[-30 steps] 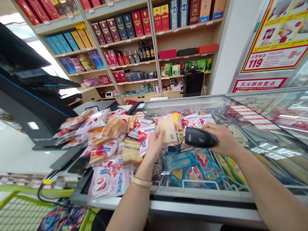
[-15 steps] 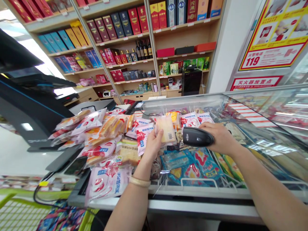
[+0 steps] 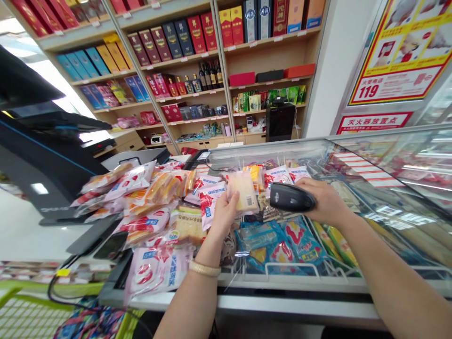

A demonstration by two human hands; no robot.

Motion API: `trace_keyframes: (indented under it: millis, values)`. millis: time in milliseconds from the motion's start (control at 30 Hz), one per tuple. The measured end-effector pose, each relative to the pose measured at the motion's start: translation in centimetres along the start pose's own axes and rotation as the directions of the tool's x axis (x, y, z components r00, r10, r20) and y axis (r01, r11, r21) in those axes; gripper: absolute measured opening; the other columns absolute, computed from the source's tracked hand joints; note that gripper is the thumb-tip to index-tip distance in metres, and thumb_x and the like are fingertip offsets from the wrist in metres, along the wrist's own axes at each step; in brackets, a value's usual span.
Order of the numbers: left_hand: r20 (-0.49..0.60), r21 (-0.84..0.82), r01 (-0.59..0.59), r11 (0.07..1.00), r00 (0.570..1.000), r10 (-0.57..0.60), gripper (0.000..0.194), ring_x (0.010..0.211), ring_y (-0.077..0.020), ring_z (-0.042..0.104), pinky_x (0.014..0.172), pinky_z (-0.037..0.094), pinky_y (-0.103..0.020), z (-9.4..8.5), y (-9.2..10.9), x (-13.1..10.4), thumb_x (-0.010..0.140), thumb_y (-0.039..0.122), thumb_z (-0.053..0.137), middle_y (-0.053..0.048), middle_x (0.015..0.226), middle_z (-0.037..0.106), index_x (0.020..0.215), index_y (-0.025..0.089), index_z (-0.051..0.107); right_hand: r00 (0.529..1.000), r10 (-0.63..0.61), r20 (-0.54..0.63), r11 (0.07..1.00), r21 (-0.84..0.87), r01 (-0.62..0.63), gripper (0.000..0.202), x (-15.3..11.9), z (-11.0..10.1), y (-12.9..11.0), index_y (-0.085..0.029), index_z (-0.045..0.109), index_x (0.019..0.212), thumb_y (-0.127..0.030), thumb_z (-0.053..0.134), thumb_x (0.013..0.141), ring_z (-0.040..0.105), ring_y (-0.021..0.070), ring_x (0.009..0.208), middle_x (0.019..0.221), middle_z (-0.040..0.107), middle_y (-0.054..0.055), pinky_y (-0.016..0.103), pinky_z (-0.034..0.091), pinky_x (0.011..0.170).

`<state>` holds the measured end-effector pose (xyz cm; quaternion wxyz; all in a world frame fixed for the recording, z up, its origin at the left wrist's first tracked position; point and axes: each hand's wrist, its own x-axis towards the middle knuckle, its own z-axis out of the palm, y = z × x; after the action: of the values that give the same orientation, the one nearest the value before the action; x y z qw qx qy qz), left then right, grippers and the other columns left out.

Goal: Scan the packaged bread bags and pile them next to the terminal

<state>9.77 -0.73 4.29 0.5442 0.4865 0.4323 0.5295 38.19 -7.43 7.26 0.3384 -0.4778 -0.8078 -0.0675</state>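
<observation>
We have left hand (image 3: 226, 210) fingers clamped on bread packet (image 3: 242, 189), above chest freezer (image 3: 282, 283); right hand (image 3: 324, 202) fingers wrap barcode scanner (image 3: 292, 197). Scan seems under way; heaped packets (image 3: 150, 200): done or waiting, cannot tell.

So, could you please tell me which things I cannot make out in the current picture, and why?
- Left hand, head view: most fingers are hidden behind the bread pack.
- Right hand, head view: its grip is partly hidden by the scanner and the hand itself.
- Barcode, head view: its digits are too small to read.
- Green basket, head view: cut off by the left and bottom edges.
</observation>
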Motion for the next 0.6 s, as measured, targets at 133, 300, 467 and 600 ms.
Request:
trace_keyframes:
  millis: [133, 300, 467, 600]
  values:
    - [-0.040, 0.126, -0.074, 0.989, 0.996, 0.080, 0.039, 0.097, -0.0290, 0.077, 0.085, 0.061, -0.037, 0.5, 1.4, -0.1, 0.078, 0.041, 0.078, -0.010, 0.105, 0.082, 0.107, 0.016, 0.074, 0.949, 0.151, -0.278, 0.969, -0.147, -0.198, 0.017, -0.5, 0.0, 1.7, -0.023, 0.070, 0.092, -0.034, 0.067, 0.079, 0.070, 0.0232, 0.083, 0.094, 0.074, 0.008, 0.033, 0.053, 0.070]
    - [-0.009, 0.533, -0.197, 0.823, 0.971, 0.238, 0.032, 0.096, -0.0283, 0.075, 0.087, 0.057, -0.035, 3.3, 5.3, 1.1, 0.079, 0.019, 0.067, -0.010, 0.101, 0.082, 0.111, 0.016, 0.075, 0.814, 0.243, -0.528, 0.901, -0.188, -0.391, 0.017, -1.1, -0.1, 4.1, -0.023, 0.068, 0.089, -0.038, 0.067, 0.079, 0.070, 0.0273, 0.082, 0.088, 0.073, 0.009, 0.037, 0.053, 0.069]
    - [0.109, 0.909, -0.185, 0.373, 0.970, 0.216, 0.033, 0.108, -0.0320, 0.074, 0.096, 0.054, -0.037, 8.2, 7.7, 2.9, 0.091, 0.016, 0.057, -0.020, 0.110, 0.078, 0.119, 0.010, 0.073, 0.748, 0.271, -0.605, 0.881, -0.157, -0.446, 0.024, -1.3, 0.0, 5.3, -0.023, 0.067, 0.091, -0.044, 0.070, 0.079, 0.070, 0.0292, 0.085, 0.090, 0.074, 0.010, 0.039, 0.054, 0.071]
    - [0.197, 0.962, -0.222, 0.159, 0.968, 0.158, 0.041, 0.119, -0.0306, 0.071, 0.098, 0.053, -0.033, 11.5, 6.8, 3.4, 0.095, 0.010, 0.050, -0.028, 0.127, 0.070, 0.132, 0.001, 0.066, 0.760, 0.270, -0.591, 0.880, -0.169, -0.444, 0.021, -1.3, 0.3, 5.1, -0.023, 0.066, 0.090, -0.041, 0.067, 0.080, 0.068, 0.0277, 0.082, 0.089, 0.072, 0.010, 0.037, 0.052, 0.070]
